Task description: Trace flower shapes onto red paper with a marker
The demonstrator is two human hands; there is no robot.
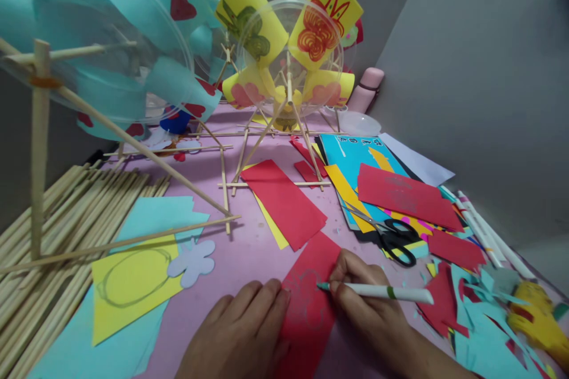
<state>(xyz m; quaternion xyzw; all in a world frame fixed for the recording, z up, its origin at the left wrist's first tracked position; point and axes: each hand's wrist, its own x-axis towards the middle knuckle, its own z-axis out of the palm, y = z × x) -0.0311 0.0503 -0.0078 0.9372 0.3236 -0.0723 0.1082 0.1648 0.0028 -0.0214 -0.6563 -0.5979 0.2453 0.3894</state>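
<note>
My right hand (368,302) pinches a white felt-tip marker (386,292) with a green band. Its green tip touches a strip of red paper (322,257), where faint drawn curves show. My left hand (242,328) lies flat on the strip's left edge, fingers close together and stretched out. Just beyond lie another red paper strip (284,201) and a yellow one (273,222) partly under it. On the left are a yellow sheet (128,314) with a drawn oval and a pale lilac flower cut-out (195,263).
Stick-built pinwheel stands (267,136) rise ahead and at left. Wooden sticks (80,237) are piled on the left. Black-handled scissors (395,240) rest on coloured papers at right, near paper scraps (484,331) and several markers (480,228). A pink bottle (367,89) stands behind.
</note>
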